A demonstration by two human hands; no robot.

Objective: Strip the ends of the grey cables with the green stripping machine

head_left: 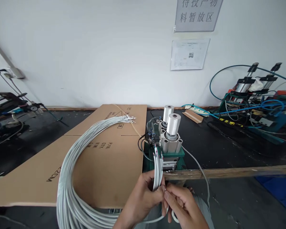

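My left hand (146, 192) is closed around several white cables (158, 170), whose stripped ends point up in front of the machine. Fingertips of my right hand (181, 203) pinch close against my left thumb, where a small pale piece, apparently a cable end, shows between them. Below the hands a single cable curves down and out of view. A large bundle of white cables (71, 165) loops across the cardboard at left, its far ends (131, 119) fitted with small tips. Just beyond my hands stands a pneumatic machine (170, 140) with two knurled metal cylinders.
Flat printed cardboard (114, 178) covers the left part of the black table (209, 146). Other machines with blue air hoses (248, 92) stand at the right, and more equipment (14, 108) at the left. A power strip (197, 110) lies by the wall.
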